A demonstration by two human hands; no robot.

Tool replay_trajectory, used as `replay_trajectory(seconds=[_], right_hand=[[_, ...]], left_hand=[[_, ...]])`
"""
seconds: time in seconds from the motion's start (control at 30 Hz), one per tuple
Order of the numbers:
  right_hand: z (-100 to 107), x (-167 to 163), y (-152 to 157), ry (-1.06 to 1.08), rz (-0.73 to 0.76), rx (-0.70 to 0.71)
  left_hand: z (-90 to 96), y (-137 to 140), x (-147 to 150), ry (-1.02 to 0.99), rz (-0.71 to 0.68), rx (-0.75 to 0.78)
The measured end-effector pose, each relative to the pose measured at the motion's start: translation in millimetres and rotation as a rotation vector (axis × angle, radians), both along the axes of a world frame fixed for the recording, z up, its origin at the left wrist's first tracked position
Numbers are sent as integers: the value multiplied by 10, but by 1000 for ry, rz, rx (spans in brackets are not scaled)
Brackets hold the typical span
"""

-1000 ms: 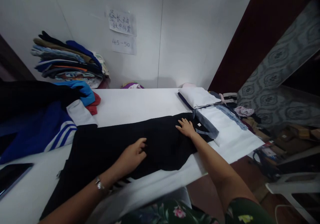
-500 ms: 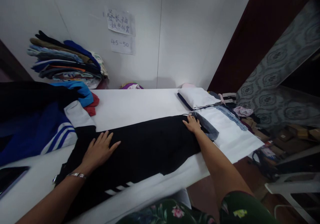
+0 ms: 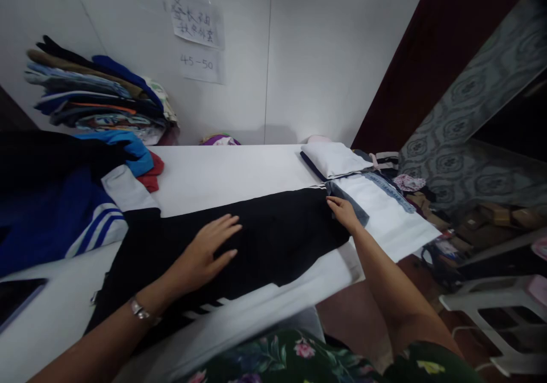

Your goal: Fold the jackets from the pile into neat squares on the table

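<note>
A long black garment [image 3: 273, 229] with white stripes at its edges lies flat across the table in front of me. Over its middle is my left hand [image 3: 209, 252], open, palm down, fingers stretched towards the right; I cannot tell whether it touches the cloth. At the garment's right end, my right hand [image 3: 345, 213] has its fingers closed on the end of the black cloth. Just beyond that hand, a grey piece of cloth [image 3: 356, 209] lies partly covered. White folded cloth [image 3: 333, 159] rests on dark cloth further back.
A tall stack of folded clothes [image 3: 102, 98] leans by the wall at the back left. Blue and white clothing [image 3: 98, 223] is heaped in front of it. A dark phone-like device [image 3: 19, 300] lies at the left edge. A white plastic stool [image 3: 499, 309] stands at right.
My left hand has moved right along the black garment, from near its left end to its middle. My right hand has shifted slightly right to the garment's end, and its fingers have closed.
</note>
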State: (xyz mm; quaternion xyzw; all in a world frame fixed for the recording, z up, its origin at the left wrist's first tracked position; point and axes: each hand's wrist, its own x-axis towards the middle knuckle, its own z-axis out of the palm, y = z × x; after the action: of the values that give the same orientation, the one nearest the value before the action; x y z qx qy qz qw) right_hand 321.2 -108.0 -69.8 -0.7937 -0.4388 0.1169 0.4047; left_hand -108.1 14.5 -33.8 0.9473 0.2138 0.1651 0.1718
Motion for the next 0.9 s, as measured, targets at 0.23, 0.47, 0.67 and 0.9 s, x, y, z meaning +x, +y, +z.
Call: replay_trajectory(seconds=[0.23,0.47,0.67,0.9], right_hand=[[-112,-12,-225,47,-28,-53],[-87,-76,-256,-182,288,-105],[-139,-36,-271,-160,360,-178],[-133,-13,-193,-178,303,-179]], left_hand=[[222,-363,671,127,-394,18],[533,-498,677,161,-438,13],[915,-586,349,137,-219,-451],[1038,-284,225,-57,74,-758]])
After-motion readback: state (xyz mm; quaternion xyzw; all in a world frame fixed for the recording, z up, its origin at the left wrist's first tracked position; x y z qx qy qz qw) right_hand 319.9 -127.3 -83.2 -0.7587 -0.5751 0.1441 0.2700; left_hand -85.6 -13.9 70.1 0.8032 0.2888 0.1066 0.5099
